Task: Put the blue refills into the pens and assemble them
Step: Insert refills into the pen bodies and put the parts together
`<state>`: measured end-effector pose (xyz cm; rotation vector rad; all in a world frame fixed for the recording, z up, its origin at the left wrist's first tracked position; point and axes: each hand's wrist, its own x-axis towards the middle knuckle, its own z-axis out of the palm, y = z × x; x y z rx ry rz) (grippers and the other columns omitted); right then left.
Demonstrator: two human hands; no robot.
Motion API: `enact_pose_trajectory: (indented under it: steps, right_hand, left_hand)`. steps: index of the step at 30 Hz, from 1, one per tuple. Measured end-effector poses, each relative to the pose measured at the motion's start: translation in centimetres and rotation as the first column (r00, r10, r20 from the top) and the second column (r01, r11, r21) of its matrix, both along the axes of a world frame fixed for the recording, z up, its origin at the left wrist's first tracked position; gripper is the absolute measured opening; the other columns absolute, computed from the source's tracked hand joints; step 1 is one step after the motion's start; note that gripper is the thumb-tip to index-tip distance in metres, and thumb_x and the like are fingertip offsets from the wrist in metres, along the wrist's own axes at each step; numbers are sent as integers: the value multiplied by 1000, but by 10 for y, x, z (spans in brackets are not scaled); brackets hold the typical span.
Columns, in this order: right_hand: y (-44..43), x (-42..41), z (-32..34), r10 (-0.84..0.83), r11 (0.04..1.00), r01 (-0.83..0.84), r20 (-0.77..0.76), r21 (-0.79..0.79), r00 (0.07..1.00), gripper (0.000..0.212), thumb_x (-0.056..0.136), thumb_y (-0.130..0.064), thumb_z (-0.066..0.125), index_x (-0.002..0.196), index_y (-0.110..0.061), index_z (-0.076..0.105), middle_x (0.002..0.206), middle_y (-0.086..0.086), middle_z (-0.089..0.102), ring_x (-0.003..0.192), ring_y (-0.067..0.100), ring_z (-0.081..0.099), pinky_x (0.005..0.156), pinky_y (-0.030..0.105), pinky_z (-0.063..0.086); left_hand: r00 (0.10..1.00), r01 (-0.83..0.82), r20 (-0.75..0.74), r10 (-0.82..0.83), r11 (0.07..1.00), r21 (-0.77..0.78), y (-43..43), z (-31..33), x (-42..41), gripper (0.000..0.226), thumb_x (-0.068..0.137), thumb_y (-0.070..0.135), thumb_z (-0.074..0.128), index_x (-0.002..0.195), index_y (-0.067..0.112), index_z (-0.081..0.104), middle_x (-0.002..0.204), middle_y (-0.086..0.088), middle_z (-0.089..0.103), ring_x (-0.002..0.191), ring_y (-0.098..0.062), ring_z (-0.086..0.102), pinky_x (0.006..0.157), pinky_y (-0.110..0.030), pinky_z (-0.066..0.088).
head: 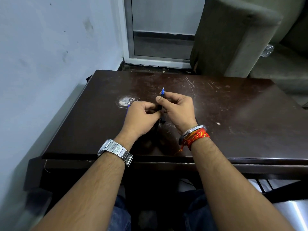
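Observation:
A dark pen (160, 108) stands roughly upright between my two hands above the table (233, 130). A blue refill (162, 91) sticks out of its top, its metal tip pointing away from me. My right hand (179, 110) pinches the pen's upper end with thumb and forefinger, just below the blue tip. My left hand (141, 118) curls round the pen's lower part, which it mostly hides. A thin blue streak (127, 108), perhaps another refill, shows at the left edge of my left hand.
The dark scratched table has a pale worn patch (125, 100) just beyond my left hand. A white wall (50, 64) runs along the left. A grey sofa arm (233, 39) stands past the table's far right corner.

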<state>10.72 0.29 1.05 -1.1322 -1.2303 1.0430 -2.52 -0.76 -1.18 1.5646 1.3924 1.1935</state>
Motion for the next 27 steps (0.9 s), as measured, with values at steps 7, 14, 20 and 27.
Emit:
enact_pose_trajectory:
  steps: [7,14,20,27]
  right_hand:
    - [1,0,-2,-10,1000,11,33,-16,999,10,82,-12,78,92,-14,78,61,-12,70,57,-1,63,58,17,50]
    - [6,1,-7,-56,996,61,76,-59,996,20,81,-37,78,86,-17,78,73,-1,74,67,9,67,69,34,60]
    - [8,6,-15,-171,983,178,642,54,747,19,89,-24,66,101,-13,76,95,4,75,92,21,69,78,15,45]
    - [8,-1,-24,74,995,23,870,-98,488,18,85,-23,70,97,-11,74,98,12,72,95,31,66,85,37,55]
  left_hand:
    - [999,-41,-19,41,999,20,-1,2,-1,7,78,15,82,78,22,80,74,1,79,74,-17,77,75,-49,62]
    - [995,-97,-36,98,995,11,2,0,-4,16,74,20,85,71,32,75,65,12,74,67,-7,73,73,-45,64]
    - [976,-217,1,217,975,-39,8,-4,-10,13,69,25,84,66,28,73,53,11,66,51,-5,63,63,-48,64]
    - [981,-192,-27,190,980,-56,7,-5,-10,20,67,21,87,67,30,69,56,13,68,52,-5,67,62,-43,64]
